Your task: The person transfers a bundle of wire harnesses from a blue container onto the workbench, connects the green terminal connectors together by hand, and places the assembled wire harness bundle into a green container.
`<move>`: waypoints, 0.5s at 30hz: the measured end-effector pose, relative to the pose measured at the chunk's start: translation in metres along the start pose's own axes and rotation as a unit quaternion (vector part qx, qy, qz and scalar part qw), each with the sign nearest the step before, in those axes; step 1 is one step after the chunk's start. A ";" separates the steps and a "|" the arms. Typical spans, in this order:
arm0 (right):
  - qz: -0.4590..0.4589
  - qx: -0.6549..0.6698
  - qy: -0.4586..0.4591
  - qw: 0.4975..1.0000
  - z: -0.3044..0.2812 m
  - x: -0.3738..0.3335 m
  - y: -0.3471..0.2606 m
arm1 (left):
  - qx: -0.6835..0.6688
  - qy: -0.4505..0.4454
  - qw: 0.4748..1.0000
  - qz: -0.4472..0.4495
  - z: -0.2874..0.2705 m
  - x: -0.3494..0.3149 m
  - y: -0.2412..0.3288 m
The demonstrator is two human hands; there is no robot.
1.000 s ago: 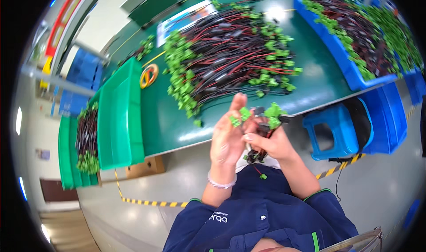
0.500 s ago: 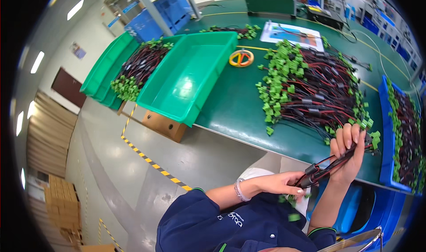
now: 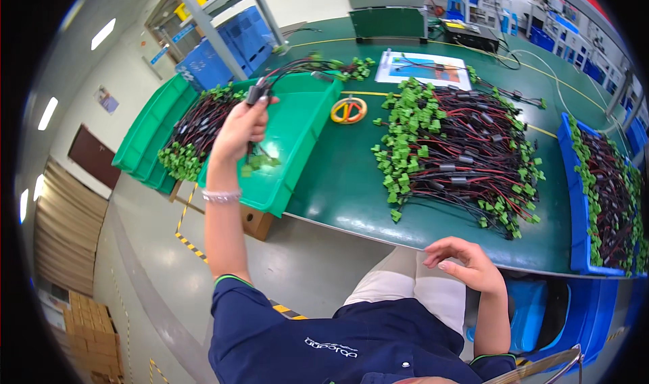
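My left hand [image 3: 245, 127] is closed round a bunch of black and red cable harnesses [image 3: 255, 90] with green connectors. It holds them above the near-left part of a green tray [image 3: 291, 161], their ends dangling on both sides of the fist. My right hand [image 3: 470, 266] hovers at the table's front edge, fingers loosely curved and apart, with nothing in it. Beyond it on the green table [image 3: 338, 195] lies a wide heap of the same harnesses [image 3: 466, 161], green connectors at both ends.
More harnesses [image 3: 196, 130] fill another green tray [image 3: 145, 134] at the left. A blue bin [image 3: 574, 201] of harnesses stands at the right. A tape roll [image 3: 348, 111], a printed sheet [image 3: 426, 69] and a small bundle [image 3: 355, 68] lie farther back. A blue chair [image 3: 524, 309] stands below the table.
My left hand has swung from the front right to above the green tray, carrying the harnesses. My right hand has let go of them and dropped to the table's front edge.
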State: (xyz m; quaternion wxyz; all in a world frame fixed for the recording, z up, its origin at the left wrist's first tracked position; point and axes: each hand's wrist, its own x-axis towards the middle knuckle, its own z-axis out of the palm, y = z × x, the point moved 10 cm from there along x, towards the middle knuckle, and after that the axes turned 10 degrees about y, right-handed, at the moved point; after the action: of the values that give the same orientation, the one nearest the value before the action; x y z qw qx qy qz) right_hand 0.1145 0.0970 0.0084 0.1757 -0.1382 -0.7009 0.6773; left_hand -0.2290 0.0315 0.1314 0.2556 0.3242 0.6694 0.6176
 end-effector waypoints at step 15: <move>0.108 -0.031 0.013 0.994 -0.053 -0.075 0.037 | 0.677 -0.027 0.732 0.071 -0.041 0.024 -0.107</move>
State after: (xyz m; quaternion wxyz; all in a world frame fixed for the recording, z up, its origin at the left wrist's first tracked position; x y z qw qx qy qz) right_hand 0.2033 0.1143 -0.0320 0.1059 -0.2270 -0.7002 0.6686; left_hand -0.2878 0.0200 0.0314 -0.0585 0.4748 0.8781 0.0077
